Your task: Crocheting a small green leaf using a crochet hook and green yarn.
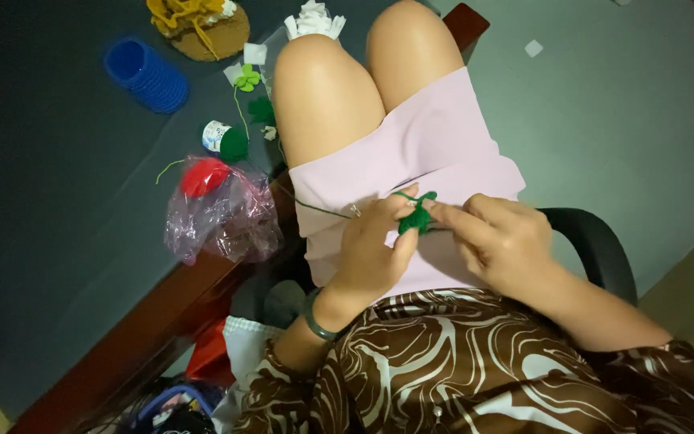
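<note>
Left hand (373,255) and right hand (498,241) both pinching green crochet piece (417,215) over lap; yarn (319,208) trailing to table (58,209)

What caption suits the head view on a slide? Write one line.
Seated person's left hand and right hand pinch a small green crochet piece over a pink skirt, green yarn trailing left.

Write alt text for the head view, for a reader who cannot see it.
Seen from above, a seated person's left hand and right hand pinch a small green crochet piece over their lap, a green yarn strand trailing to the dark table alongside. On it sit a yarn spool, a clear plastic bag holding something red, and stacked blue rings.
</note>
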